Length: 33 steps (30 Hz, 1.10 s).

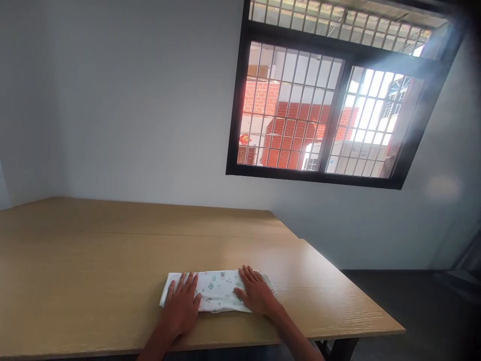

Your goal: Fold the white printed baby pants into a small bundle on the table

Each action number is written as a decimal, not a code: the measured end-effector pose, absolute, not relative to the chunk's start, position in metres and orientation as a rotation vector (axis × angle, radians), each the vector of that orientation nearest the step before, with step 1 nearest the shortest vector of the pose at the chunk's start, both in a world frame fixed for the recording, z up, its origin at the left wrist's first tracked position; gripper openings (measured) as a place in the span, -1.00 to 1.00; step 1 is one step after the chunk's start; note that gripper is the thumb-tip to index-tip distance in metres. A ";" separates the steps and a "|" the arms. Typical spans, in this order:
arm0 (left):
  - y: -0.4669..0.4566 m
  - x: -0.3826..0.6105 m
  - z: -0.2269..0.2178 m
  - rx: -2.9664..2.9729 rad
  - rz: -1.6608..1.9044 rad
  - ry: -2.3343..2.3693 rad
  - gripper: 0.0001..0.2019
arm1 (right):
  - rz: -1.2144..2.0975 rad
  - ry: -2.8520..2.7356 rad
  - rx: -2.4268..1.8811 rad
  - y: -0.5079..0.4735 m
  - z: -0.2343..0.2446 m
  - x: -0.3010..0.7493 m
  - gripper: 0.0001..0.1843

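A white cloth (216,291) with small printed figures lies folded into a long flat strip near the table's front edge. My left hand (182,303) rests on its left part, fingers spread and pointing away from me. On the right part lies my right hand (255,291), palm down, its thumb stretched out toward the middle of the cloth. Both hands press flat and grip nothing. Parts of the cloth's two ends are hidden under them, and its exact kind cannot be made out.
The wooden table (93,271) has a seam across it and ends at a slanting right edge, with dark floor (394,296) beyond. A barred window (289,110) with a black frame is set in the pale wall (150,100) behind.
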<state>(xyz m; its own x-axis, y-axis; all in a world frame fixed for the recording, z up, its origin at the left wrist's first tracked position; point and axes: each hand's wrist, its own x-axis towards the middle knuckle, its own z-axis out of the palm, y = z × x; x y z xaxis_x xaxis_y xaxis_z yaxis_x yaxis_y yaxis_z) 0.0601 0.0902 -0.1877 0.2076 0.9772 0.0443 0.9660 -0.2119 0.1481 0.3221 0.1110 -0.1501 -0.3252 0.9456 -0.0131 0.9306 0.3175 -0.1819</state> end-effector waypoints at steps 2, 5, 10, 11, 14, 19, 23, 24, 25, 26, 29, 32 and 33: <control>0.091 0.056 -0.188 2.350 0.169 1.955 -0.40 | 0.213 -2.451 -1.799 0.110 -0.151 0.324 -0.21; 0.095 0.058 -0.184 2.330 0.136 1.974 -0.39 | 0.187 -2.440 -1.817 0.109 -0.151 0.319 -0.22; 0.102 0.088 -0.174 2.465 0.165 1.732 -0.41 | 0.129 -2.425 -1.699 0.103 -0.150 0.294 -0.26; 0.102 0.096 -0.174 2.501 0.186 1.664 -0.43 | 0.151 -2.452 -1.636 0.100 -0.151 0.288 -0.28; 0.099 0.113 -0.175 2.532 0.227 1.584 -0.44 | 0.238 -2.553 -1.522 0.095 -0.155 0.273 -0.35; 0.100 0.092 -0.181 2.504 0.217 1.638 -0.44 | 0.208 -2.541 -1.641 0.092 -0.159 0.287 -0.32; 0.107 0.053 -0.186 2.457 0.186 1.746 -0.45 | 0.142 -2.425 -1.795 0.088 -0.157 0.317 -0.27; 0.108 0.045 -0.187 2.449 0.183 1.767 -0.46 | 0.110 -2.398 -1.829 0.087 -0.157 0.324 -0.26; 0.109 0.040 -0.189 2.444 0.182 1.782 -0.46 | 0.074 -2.375 -1.858 0.086 -0.156 0.329 -0.25; 0.110 0.036 -0.190 2.443 0.182 1.789 -0.46 | 0.041 -2.356 -1.881 0.085 -0.156 0.333 -0.24; 0.110 0.031 -0.191 2.454 0.190 1.781 -0.45 | 0.014 -2.323 -1.918 0.078 -0.154 0.337 -0.25; 0.110 0.024 -0.188 2.497 0.210 1.714 -0.45 | 0.047 -2.302 -1.936 0.062 -0.155 0.334 -0.24; 0.109 0.021 -0.186 2.517 0.214 1.679 -0.46 | 0.052 -2.293 -1.939 0.055 -0.156 0.333 -0.23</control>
